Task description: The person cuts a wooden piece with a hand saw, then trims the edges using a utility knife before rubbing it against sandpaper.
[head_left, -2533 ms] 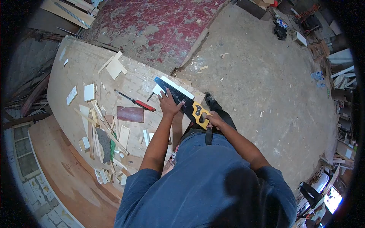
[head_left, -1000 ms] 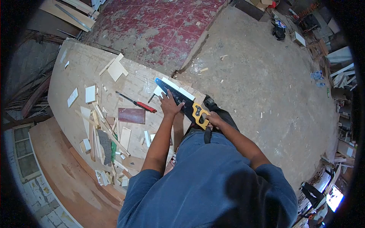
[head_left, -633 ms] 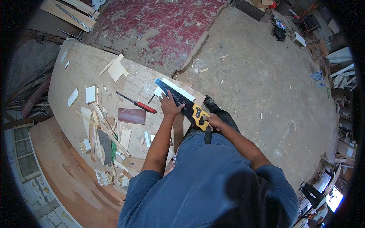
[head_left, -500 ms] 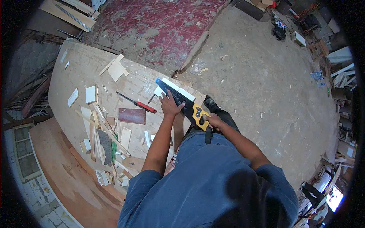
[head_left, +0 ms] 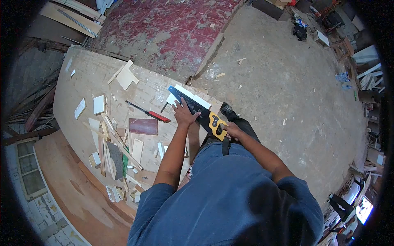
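A handsaw [head_left: 205,115] with a dark blade, blue tip and yellow handle lies slantwise over the table's near corner. My right hand [head_left: 233,130] is wrapped round its handle, close to my waist. Fingers spread, my left hand [head_left: 184,115] lies flat against the blade and the work under it. White board [head_left: 197,98] shows along the far side of the blade, and a bit more of it shows left of the blade near the tip. The underside of my left palm is hidden.
The wooden table [head_left: 90,74] carries a red-handled tool [head_left: 158,116], a reddish-brown board [head_left: 143,126], joined pale wood pieces [head_left: 126,78] and a heap of wood offcuts [head_left: 117,151]. Wood scraps [head_left: 221,75] dot the concrete floor [head_left: 287,102] on the right.
The camera view has shifted slightly. Both hands and the saw stay in nearly the same place on the white board.
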`<action>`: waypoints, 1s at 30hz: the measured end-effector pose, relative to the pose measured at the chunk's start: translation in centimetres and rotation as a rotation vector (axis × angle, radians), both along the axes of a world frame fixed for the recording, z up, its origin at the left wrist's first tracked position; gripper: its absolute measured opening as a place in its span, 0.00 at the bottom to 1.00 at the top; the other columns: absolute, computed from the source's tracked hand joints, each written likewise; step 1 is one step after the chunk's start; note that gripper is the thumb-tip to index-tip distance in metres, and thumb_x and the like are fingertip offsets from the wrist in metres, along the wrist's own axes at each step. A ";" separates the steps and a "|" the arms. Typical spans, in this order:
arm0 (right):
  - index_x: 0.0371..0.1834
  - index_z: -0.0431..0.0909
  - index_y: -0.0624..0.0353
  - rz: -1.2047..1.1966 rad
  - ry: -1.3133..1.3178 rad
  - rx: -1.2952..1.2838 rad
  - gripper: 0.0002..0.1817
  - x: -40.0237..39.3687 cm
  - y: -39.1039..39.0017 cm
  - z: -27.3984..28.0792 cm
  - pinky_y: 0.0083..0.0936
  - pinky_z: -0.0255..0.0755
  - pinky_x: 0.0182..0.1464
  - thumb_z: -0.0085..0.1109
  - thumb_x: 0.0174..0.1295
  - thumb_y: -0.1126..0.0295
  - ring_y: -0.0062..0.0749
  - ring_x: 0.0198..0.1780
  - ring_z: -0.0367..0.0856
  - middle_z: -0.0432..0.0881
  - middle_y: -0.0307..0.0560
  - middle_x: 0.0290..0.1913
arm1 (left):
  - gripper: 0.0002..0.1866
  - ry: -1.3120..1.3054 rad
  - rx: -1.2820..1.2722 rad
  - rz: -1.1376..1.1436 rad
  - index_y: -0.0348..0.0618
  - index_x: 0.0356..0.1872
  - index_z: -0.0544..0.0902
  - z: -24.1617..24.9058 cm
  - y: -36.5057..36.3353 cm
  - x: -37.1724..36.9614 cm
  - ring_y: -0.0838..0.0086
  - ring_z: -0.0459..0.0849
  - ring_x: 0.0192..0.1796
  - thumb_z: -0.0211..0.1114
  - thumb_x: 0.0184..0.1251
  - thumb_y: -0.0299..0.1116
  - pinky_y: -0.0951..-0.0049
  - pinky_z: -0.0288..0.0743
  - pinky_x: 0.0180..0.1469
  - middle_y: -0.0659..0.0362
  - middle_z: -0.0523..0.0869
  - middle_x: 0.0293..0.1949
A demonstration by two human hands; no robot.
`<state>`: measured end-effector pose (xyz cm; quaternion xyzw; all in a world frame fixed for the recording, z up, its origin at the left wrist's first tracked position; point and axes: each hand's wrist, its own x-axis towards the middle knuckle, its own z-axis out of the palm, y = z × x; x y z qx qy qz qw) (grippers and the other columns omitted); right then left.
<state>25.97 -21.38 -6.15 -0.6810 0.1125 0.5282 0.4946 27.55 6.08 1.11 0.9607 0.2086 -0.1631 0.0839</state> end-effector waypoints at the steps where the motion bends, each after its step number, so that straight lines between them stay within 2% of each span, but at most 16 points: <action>1: 0.52 0.73 0.67 0.000 0.000 0.001 0.18 0.1 0.1 0.6 0.31 0.64 0.19 0.57 0.67 0.64 0.28 0.17 0.72 0.76 0.45 0.24 | 0.69 0.014 0.003 0.005 0.44 0.78 0.45 0.1 0.0 0.0 0.32 0.51 0.75 0.74 0.41 0.69 0.41 0.66 0.67 0.33 0.51 0.75; 3: 0.48 0.75 0.67 -0.021 0.002 0.010 0.16 0.2 0.3 1.4 0.31 0.62 0.18 0.56 0.67 0.63 0.28 0.15 0.70 0.74 0.43 0.21 | 0.69 0.012 -0.001 0.006 0.44 0.78 0.45 0.2 0.0 0.0 0.32 0.51 0.75 0.74 0.41 0.69 0.41 0.67 0.66 0.33 0.51 0.75; 6: 0.48 0.75 0.67 0.017 -0.014 -0.027 0.16 0.4 0.3 2.1 0.31 0.63 0.18 0.57 0.67 0.63 0.28 0.16 0.71 0.73 0.43 0.20 | 0.68 0.003 -0.008 0.007 0.45 0.79 0.45 0.2 0.0 0.0 0.31 0.51 0.75 0.74 0.41 0.69 0.41 0.68 0.65 0.33 0.51 0.75; 8: 0.48 0.75 0.67 0.010 -0.003 -0.025 0.17 0.1 0.1 -0.4 0.30 0.63 0.18 0.57 0.67 0.62 0.29 0.16 0.71 0.74 0.44 0.20 | 0.68 -0.003 -0.010 0.009 0.46 0.79 0.45 0.0 0.1 -0.1 0.31 0.51 0.75 0.74 0.42 0.69 0.41 0.68 0.65 0.33 0.51 0.75; 14: 0.49 0.74 0.67 0.018 -0.030 -0.012 0.19 -0.1 -0.2 -1.6 0.33 0.65 0.19 0.58 0.66 0.60 0.31 0.17 0.73 0.77 0.47 0.23 | 0.67 -0.034 -0.012 0.011 0.50 0.79 0.46 -0.3 0.1 -0.1 0.31 0.50 0.75 0.74 0.41 0.69 0.39 0.68 0.64 0.34 0.50 0.75; 16: 0.50 0.73 0.67 0.009 -0.024 -0.011 0.20 -0.3 -0.2 -2.8 0.34 0.65 0.19 0.58 0.66 0.60 0.31 0.18 0.73 0.77 0.47 0.23 | 0.68 0.014 0.000 0.000 0.50 0.79 0.43 -0.2 0.1 -0.1 0.30 0.52 0.74 0.71 0.43 0.72 0.40 0.64 0.67 0.32 0.49 0.75; 19: 0.51 0.73 0.68 0.018 -0.011 0.033 0.21 -0.3 -0.2 -3.5 0.35 0.67 0.20 0.58 0.66 0.60 0.32 0.18 0.73 0.77 0.47 0.24 | 0.68 0.018 -0.012 0.007 0.50 0.79 0.43 -0.1 0.1 0.0 0.30 0.52 0.74 0.71 0.43 0.72 0.41 0.63 0.69 0.32 0.49 0.75; 25: 0.56 0.72 0.69 0.050 -0.086 -0.037 0.23 0.1 0.0 -1.2 0.35 0.73 0.27 0.58 0.67 0.60 0.31 0.28 0.79 0.80 0.53 0.34 | 0.68 0.016 -0.014 0.015 0.50 0.79 0.44 -0.6 0.2 0.0 0.30 0.51 0.74 0.71 0.43 0.72 0.42 0.60 0.71 0.32 0.49 0.75; 27: 0.42 0.78 0.68 -0.032 -0.152 0.029 0.14 -0.2 0.2 -1.6 0.24 0.74 0.24 0.56 0.64 0.65 0.27 0.25 0.80 0.79 0.45 0.27 | 0.68 0.011 -0.005 0.009 0.50 0.79 0.44 -0.8 0.2 0.0 0.30 0.51 0.74 0.71 0.43 0.73 0.42 0.59 0.71 0.31 0.50 0.75; 30: 0.45 0.77 0.68 -0.043 -0.102 -0.008 0.15 -0.2 0.3 -1.9 0.24 0.76 0.25 0.55 0.64 0.66 0.28 0.26 0.81 0.80 0.45 0.29 | 0.68 0.010 0.000 0.005 0.50 0.79 0.43 -0.9 0.3 0.0 0.29 0.51 0.74 0.70 0.43 0.73 0.42 0.57 0.72 0.31 0.50 0.75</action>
